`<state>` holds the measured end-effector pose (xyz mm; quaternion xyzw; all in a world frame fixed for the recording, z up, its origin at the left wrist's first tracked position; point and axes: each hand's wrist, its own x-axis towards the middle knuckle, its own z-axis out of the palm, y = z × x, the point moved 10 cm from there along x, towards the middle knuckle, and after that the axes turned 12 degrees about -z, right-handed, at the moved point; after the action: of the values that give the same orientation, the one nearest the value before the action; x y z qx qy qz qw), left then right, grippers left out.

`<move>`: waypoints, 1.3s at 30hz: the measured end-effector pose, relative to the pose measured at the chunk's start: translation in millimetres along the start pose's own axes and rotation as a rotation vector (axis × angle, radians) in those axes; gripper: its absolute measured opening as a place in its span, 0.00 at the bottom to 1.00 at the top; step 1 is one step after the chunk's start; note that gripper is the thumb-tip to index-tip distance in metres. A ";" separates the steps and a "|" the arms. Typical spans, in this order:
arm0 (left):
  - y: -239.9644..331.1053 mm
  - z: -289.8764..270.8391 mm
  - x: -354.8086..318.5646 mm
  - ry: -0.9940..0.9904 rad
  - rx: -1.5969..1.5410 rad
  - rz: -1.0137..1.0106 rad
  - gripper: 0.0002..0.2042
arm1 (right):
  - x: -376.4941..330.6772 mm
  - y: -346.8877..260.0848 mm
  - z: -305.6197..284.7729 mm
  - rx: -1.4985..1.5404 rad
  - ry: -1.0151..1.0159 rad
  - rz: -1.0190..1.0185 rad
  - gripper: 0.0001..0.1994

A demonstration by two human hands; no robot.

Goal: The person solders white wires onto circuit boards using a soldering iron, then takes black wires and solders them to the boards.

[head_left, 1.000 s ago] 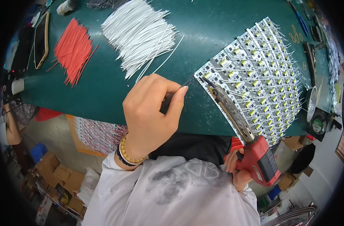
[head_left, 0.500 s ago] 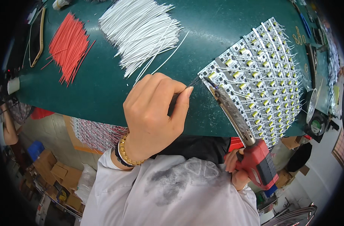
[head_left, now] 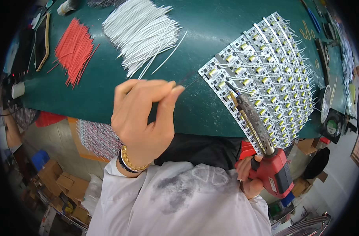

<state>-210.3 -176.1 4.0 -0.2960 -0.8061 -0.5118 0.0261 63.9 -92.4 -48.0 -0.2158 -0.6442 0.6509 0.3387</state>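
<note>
A thin dark wire (head_left: 194, 82) is pinched between the thumb and forefinger of my left hand (head_left: 142, 116). It runs from the fingertips to the near-left corner of a panel of small circuit boards (head_left: 262, 78). White boards with yellow components and short white wires cover this panel. My right hand (head_left: 250, 179) is closed around the red handle of a soldering iron (head_left: 272, 169). The iron's dark tip lies over the panel's left edge, a little right of the wire's end; whether it touches a board I cannot tell.
Beyond my left hand lie a pile of white wires (head_left: 144, 35) and a pile of red wires (head_left: 74, 51) on the green table (head_left: 85, 104). A phone (head_left: 42, 42) rests at the far left. Below the table edge is another wired panel (head_left: 99, 139). Rubber bands (head_left: 307, 31) lie far right.
My left hand has drawn back left, away from the panel, with the dark wire stretched out from its fingers. The iron's tip has shifted slightly right over the boards.
</note>
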 end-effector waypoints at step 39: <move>17.8 15.1 -19.4 -0.049 0.058 0.106 0.09 | -21.0 5.9 -16.4 0.052 0.096 -0.112 0.39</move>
<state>-181.5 -166.7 4.6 -0.3496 -0.8042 -0.4788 0.0420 89.0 -95.8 -58.3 -0.2017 -0.6211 0.6363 0.4107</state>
